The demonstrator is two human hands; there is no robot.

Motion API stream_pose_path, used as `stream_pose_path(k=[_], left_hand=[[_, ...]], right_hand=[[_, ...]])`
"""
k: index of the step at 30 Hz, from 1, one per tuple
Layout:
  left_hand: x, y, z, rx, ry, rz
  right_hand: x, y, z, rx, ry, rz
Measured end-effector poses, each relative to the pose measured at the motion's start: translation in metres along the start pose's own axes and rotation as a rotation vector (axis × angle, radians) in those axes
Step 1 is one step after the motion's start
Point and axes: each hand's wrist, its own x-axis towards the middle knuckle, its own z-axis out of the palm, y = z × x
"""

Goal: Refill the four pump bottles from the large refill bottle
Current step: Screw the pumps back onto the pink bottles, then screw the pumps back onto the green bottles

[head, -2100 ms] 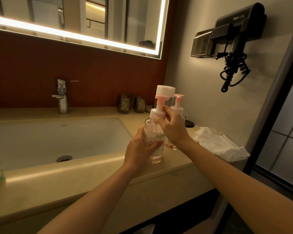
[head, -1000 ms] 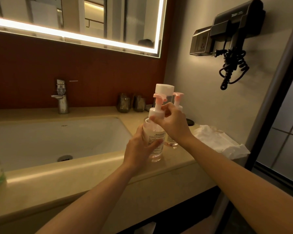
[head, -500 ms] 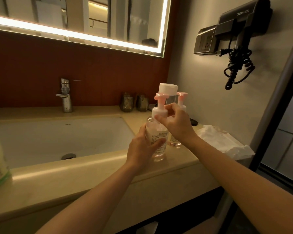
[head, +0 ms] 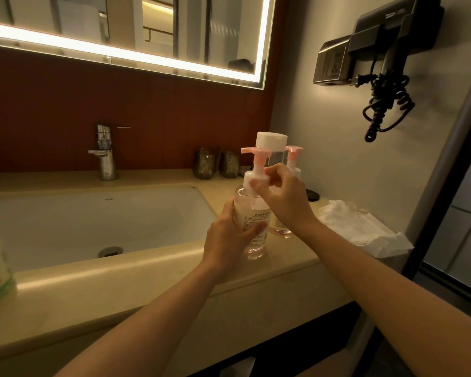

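Head view: pump bottle (head: 252,221) stands on the counter (head: 147,281) right of the sink (head: 93,227). Clear plastic, probably light, slick and squeezable. Left hand (head: 226,240) wraps the body. Right hand (head: 283,197) pinches the collar (head: 253,180), the best spot for twisting. Versus earlier: bottle in the same spot, right fingers re-set on the collar.

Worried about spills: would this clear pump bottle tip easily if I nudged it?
Probably tippy: the pump bottle is tall and narrow, with a raised pink pump on top. Its smooth clear plastic may be slippery.
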Motion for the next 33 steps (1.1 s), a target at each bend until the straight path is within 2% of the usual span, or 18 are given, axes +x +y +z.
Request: stream_pose_path(k=[3,8,11,13,17,26,29,31,33], left_hand=[[-0.001,0.002,0.001,-0.001,-0.001,0.000],[0.000,0.001,0.001,-0.001,0.007,0.002],[0.001,-0.001,-0.001,0.010,0.014,0.009],[0.001,-0.001,-0.001,0.016,0.016,0.006],[0.002,-0.003,0.001,0.007,0.008,0.006],[0.009,-0.006,0.006,0.045,0.010,-0.008],[0.012,-0.003,0.005,0.037,-0.030,-0.049],[0.013,-0.004,-0.005,0.078,-0.026,-0.068],[0.013,-0.005,-0.025,0.126,0.001,-0.076]], right_hand=[[0.004,0.001,0.006,-0.100,0.082,0.019],[0.005,-0.004,0.001,-0.260,0.086,0.022],[0.009,-0.009,-0.006,-0.043,-0.075,0.039],[0.006,-0.013,-0.009,-0.035,-0.191,0.023],[0.006,-0.010,-0.002,-0.104,-0.038,0.026],[0.006,-0.002,0.007,-0.248,0.048,0.028],[0.000,-0.005,0.004,-0.196,0.186,0.040],[-0.006,-0.013,0.004,-0.129,0.278,-0.023],[-0.010,-0.030,0.007,-0.054,0.267,-0.106]])
